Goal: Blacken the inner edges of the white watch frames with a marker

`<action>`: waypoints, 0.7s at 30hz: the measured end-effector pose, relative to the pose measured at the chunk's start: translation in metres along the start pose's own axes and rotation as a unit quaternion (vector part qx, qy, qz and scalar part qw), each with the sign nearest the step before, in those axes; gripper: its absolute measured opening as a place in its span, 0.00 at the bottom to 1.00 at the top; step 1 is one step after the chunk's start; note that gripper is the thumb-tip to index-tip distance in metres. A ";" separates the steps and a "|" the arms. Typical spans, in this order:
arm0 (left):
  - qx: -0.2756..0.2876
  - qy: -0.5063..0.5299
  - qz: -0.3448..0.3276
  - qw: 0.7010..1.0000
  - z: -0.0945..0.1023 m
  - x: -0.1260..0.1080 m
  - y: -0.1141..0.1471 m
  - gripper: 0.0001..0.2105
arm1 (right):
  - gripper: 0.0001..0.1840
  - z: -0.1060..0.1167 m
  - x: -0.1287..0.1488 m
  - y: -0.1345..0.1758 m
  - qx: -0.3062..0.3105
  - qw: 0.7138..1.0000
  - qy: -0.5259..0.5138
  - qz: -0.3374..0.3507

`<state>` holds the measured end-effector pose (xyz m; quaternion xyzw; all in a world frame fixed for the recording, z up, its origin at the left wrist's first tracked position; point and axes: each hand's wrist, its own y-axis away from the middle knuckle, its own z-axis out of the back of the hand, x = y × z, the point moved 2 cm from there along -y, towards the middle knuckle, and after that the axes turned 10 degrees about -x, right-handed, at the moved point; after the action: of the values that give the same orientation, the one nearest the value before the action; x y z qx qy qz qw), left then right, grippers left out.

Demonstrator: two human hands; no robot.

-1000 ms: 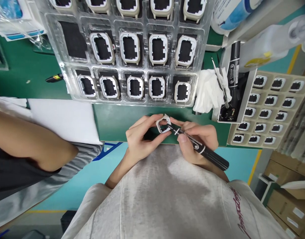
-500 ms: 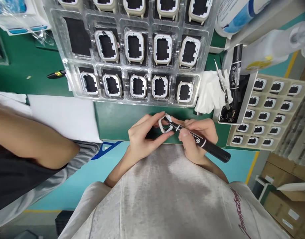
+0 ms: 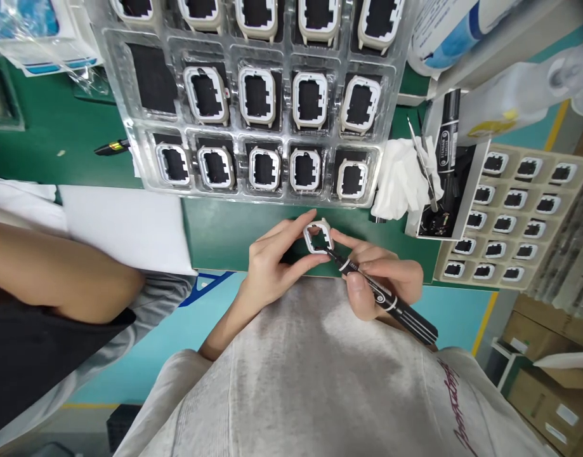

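Between the thumb and fingers of my left hand (image 3: pixel 275 260) is a small white watch-case frame (image 3: pixel 309 239), held above the green table edge. My right hand (image 3: pixel 379 276) is closed around a black marker pen (image 3: pixel 386 298), whose tip lies at the lower inner edge of the frame. One finger of that hand reaches to the frame's right side. Just beyond my hands lies a clear plastic tray (image 3: pixel 253 198) with rows of similar frames on black pads. One pocket (image 3: pixel 153 77) at its left holds only a black pad.
Right of the tray are a crumpled white cloth (image 3: pixel 398 178), a box (image 3: pixel 467 209) with tweezers (image 3: pixel 422 158) and another marker (image 3: pixel 449 130), and a bottle (image 3: pixel 514 95). A beige tray (image 3: pixel 552 254) of frames sits farther right. A co-worker's arm (image 3: pixel 67 273) is at left.
The marker has tilted more steeply, and its tip has moved from the frame's right side down to its lower edge. The frame is turned slightly; my left hand still holds it.
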<state>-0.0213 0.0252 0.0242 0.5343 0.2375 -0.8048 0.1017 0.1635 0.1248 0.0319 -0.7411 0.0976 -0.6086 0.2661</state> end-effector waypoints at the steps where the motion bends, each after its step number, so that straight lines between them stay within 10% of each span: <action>1: 0.004 0.002 0.002 1.000 0.000 -0.001 0.000 0.35 | 0.10 0.000 -0.001 0.000 0.004 1.000 -0.008 0.006; 21: 0.030 -0.010 -0.005 0.999 0.000 -0.001 0.000 0.34 | 0.09 0.000 0.001 0.004 -0.008 1.000 0.014 -0.002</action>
<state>-0.0206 0.0248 0.0247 0.5275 0.2147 -0.8177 0.0837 0.1639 0.1212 0.0308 -0.7348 0.1048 -0.6185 0.2579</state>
